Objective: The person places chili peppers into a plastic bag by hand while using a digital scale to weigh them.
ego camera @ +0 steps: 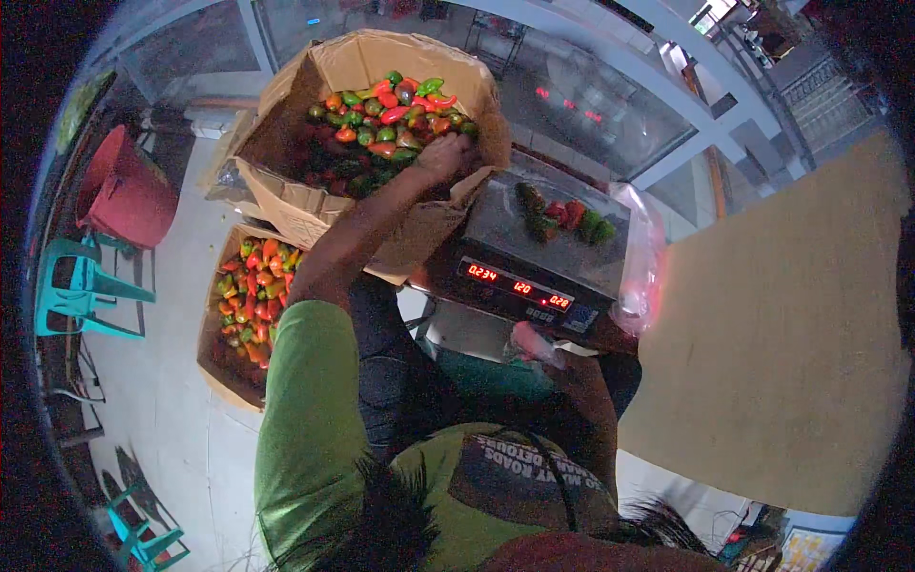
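My left hand (447,156) reaches into a large cardboard box (343,61) of red and green peppers (393,114). Its fingers are among the peppers at the box's right side, and their grip is hidden. Right of the box, several peppers (565,214) lie on the plate of a digital scale (543,286) with lit red digits. Below the scale, near my lap, my right hand (561,357) is closed on a pinkish clear plastic bag (532,342).
A second cardboard box (232,379) of peppers stands lower left. Farther left are a red bucket (132,189) and teal plastic stools (71,286). A clear plastic bag roll (636,286) hangs beside the scale. A large tan board (772,329) fills the right, and glass panels (572,93) stand behind.
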Action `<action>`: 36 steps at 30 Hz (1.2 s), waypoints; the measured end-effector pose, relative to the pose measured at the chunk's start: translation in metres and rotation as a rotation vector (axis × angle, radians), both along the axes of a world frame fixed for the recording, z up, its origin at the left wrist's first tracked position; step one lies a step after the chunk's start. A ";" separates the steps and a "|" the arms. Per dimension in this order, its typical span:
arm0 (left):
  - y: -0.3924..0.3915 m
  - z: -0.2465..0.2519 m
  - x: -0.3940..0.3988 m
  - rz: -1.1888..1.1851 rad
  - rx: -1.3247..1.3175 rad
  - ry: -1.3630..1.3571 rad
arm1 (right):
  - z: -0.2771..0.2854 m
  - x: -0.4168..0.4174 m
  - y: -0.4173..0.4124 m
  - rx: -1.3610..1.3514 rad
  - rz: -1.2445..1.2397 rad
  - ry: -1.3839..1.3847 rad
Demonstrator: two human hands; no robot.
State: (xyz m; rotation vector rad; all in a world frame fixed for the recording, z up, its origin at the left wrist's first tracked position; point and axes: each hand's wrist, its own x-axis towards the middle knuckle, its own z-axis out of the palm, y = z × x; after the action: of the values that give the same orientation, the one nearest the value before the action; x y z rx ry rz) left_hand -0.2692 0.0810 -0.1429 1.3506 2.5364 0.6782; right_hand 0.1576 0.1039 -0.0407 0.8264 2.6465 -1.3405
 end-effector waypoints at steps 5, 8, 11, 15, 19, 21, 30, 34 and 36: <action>-0.019 0.025 -0.001 0.129 0.085 0.096 | 0.002 0.003 -0.003 0.003 -0.004 0.003; -0.038 0.011 -0.031 0.362 0.005 0.249 | 0.004 0.002 -0.005 0.000 0.015 0.006; -0.042 -0.007 -0.041 0.453 -0.049 0.409 | 0.005 0.004 -0.003 0.002 0.007 0.010; -0.043 -0.001 -0.036 0.370 -0.143 0.783 | 0.006 0.007 -0.002 0.004 -0.003 0.009; -0.028 0.011 -0.012 0.020 -0.177 0.576 | 0.004 0.010 -0.002 0.002 -0.013 0.010; -0.031 -0.020 -0.026 -0.139 0.255 0.201 | 0.003 0.009 -0.004 -0.002 -0.003 0.011; -0.045 0.001 -0.034 0.030 0.341 0.015 | 0.004 0.006 -0.005 0.008 -0.002 0.035; -0.047 0.078 0.007 0.106 0.716 0.087 | -0.001 0.006 -0.003 0.033 -0.020 0.089; -0.035 0.082 0.044 0.003 0.710 -0.124 | 0.006 0.010 -0.007 0.038 -0.047 0.121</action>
State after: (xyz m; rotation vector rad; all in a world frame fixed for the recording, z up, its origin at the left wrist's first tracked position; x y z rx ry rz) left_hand -0.2257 0.0461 -0.0606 1.4112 2.2758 1.7125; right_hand 0.1672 0.0970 -0.0344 0.8421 2.7686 -1.3985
